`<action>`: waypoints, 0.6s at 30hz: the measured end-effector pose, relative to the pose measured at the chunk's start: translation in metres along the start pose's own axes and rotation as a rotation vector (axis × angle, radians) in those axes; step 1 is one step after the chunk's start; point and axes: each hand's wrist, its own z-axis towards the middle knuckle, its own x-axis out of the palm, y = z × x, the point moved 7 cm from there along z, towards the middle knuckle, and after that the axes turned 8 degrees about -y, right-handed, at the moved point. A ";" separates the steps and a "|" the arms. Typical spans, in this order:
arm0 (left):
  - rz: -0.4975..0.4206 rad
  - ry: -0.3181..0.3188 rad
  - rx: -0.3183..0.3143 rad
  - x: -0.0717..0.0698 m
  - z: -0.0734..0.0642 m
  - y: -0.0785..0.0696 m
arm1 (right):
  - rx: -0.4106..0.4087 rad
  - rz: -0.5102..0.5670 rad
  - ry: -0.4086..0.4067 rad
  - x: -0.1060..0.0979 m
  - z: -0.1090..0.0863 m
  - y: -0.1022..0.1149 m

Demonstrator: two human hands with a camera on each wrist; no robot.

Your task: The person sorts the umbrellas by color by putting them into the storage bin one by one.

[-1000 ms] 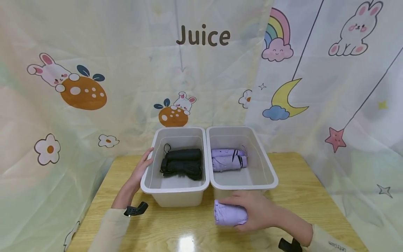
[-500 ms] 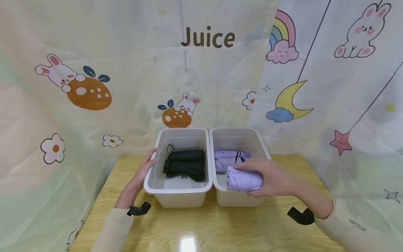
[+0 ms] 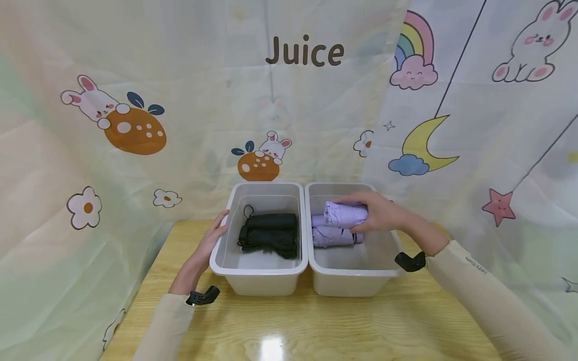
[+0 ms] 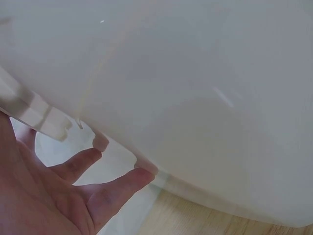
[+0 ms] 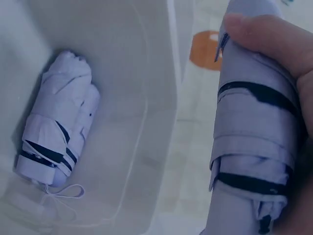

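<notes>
My right hand (image 3: 383, 213) grips a rolled-up light purple folding umbrella (image 3: 345, 215), holding it over the right-hand bin (image 3: 354, 273). Dark bands cross its folded cloth in the right wrist view. Two more purple folding umbrellas (image 5: 54, 117) lie side by side on that bin's floor, partly covered by the held one in the head view. Spread fingers of my left hand (image 3: 207, 245) touch the outer left side of the left-hand bin (image 3: 259, 272), just at the rim. Inside it lie two black folding umbrellas (image 3: 270, 235), one with a wrist loop.
Both pale grey bins stand close side by side on a wooden table (image 3: 253, 326). Behind them hangs a printed cloth (image 3: 203, 125) with rabbits, fruit and the word Juice. Black wrist camera mounts (image 3: 203, 296) are strapped to both arms.
My right hand has lifted the purple umbrella from in front of the right-hand bin up over it, farther back. My left hand stays at the left bin. The head view shifts slightly.
</notes>
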 end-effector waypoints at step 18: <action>0.002 -0.020 -0.020 0.000 0.001 0.003 | 0.228 -0.052 0.102 0.048 0.040 -0.084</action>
